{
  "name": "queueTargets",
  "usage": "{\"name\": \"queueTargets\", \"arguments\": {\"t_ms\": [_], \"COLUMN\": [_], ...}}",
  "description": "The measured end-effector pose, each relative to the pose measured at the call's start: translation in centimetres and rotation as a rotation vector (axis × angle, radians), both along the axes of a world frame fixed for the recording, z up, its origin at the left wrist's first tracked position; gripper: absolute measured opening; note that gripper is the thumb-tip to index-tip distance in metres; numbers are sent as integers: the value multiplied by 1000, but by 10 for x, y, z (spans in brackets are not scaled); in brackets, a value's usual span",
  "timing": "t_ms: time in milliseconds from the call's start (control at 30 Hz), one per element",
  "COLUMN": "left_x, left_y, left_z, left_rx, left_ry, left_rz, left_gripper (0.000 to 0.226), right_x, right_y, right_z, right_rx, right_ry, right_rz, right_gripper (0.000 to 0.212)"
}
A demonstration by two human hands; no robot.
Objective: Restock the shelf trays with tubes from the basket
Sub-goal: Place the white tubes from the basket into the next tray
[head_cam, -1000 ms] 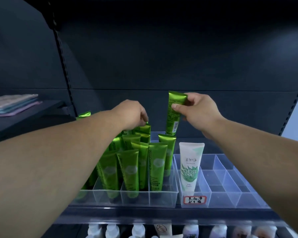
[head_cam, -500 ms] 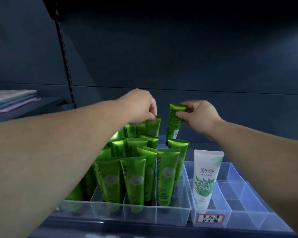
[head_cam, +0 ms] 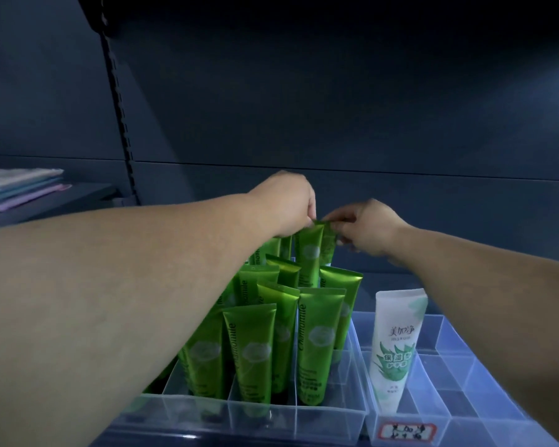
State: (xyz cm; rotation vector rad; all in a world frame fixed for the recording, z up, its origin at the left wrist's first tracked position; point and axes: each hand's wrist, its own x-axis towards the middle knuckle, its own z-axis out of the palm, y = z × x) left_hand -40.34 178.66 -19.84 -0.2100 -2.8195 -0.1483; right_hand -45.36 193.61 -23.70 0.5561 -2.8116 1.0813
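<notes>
While both arms reach in over the shelf front, the left hand (head_cam: 284, 201) and the right hand (head_cam: 367, 230) meet at the back of the left clear tray (head_cam: 304, 422), nearly touching each other. The left hand's fingers curl down and pinch the crimped top of a tall green tube (head_cam: 309, 253) standing upright in the rear row. The right hand pinches the top edge of a neighbouring green tube (head_cam: 329, 245), which stands just to the right of the first and touches it along its side; its lower end is hidden behind the tubes in front. The rest of that tray is packed with green Chamomile tubes (head_cam: 255, 353), caps down, in several rows between the dividers, some leaning slightly. Just beside it on the right sits a second clear divided tray (head_cam: 459, 375) holding one white tube (head_cam: 396, 346) with a green leaf print, upright in its front-left compartment, above a red-bordered label (head_cam: 406, 431) on the tray's front wall. Far left, on an adjoining shelf, lies a stack of folded pastel cloths (head_cam: 20, 185), near the slotted shelf upright (head_cam: 120, 108).
</notes>
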Motion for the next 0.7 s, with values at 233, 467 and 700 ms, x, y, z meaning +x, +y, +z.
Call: {"name": "queueTargets", "arguments": {"t_ms": [233, 467, 700], "left_x": [-9, -7, -5], "left_y": [2, -4, -7], "left_z": [-12, -13, -16], "left_rx": [-49, -24, -12], "left_ry": [-81, -75, -55], "left_rz": [-2, -24, -38], "left_gripper": [17, 17, 16], "right_x": [-3, -7, -1], "right_y": [-1, 0, -3], "right_z": [4, 7, 14], "right_rx": [-17, 16, 366], "right_ry": [-98, -171, 27], "right_rz": [6, 7, -23], "right_gripper": [21, 22, 21]}}
